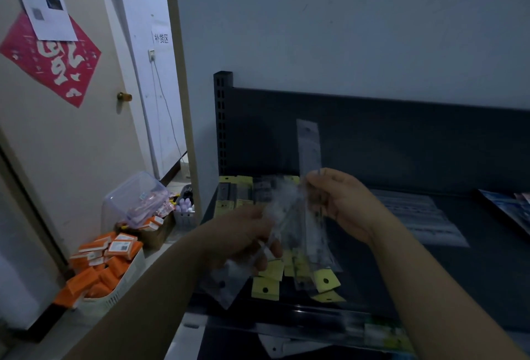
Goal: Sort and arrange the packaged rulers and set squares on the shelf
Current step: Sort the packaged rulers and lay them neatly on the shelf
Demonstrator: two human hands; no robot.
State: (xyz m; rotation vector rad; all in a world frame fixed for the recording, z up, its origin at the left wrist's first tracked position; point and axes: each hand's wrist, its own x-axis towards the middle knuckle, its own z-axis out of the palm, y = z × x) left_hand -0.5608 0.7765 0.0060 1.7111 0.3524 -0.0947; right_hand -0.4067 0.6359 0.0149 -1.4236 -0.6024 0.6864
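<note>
Left hand [243, 236] grips a fan of packaged rulers [282, 213] above the shelf [493, 267]. Right hand [338, 201] pinches one upright packet [309, 147]. Light, thin, likely bendy, and the film looks slick (too blurred to count). Best to grab at the yellow header cards [325, 280].

Both arms reach forward — left hand [246, 236] and right hand [341, 201] curled, gripping.

The clear packets [279, 210] in the left hand [243, 233] were blurred and could not be counted. The long ruler packet [309, 144] was partly hidden by the right hand [341, 201] pinching it.
</note>
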